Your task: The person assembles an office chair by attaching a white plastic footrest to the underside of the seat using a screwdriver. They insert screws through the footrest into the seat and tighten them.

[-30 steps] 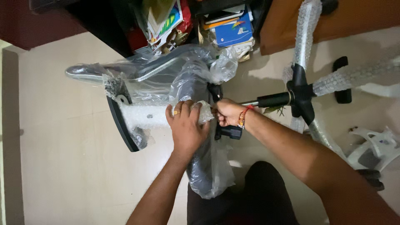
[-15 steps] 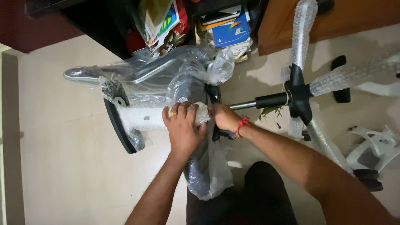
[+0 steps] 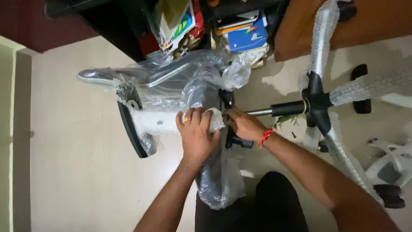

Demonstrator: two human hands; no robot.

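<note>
2 hands, left hand (image 3: 196, 135) and right hand (image 3: 242, 125), apparently grip bubble-wrapped chair part (image 3: 159, 121).

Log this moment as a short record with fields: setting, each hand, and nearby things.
setting: tiled floor, seen from above
left hand: gripping a bubble-wrapped white chair part
right hand: at the black mechanism beside the wrap
wrist: red thread band
nearby: plastic-bagged chair piece; wrapped star base; stacked books
</note>
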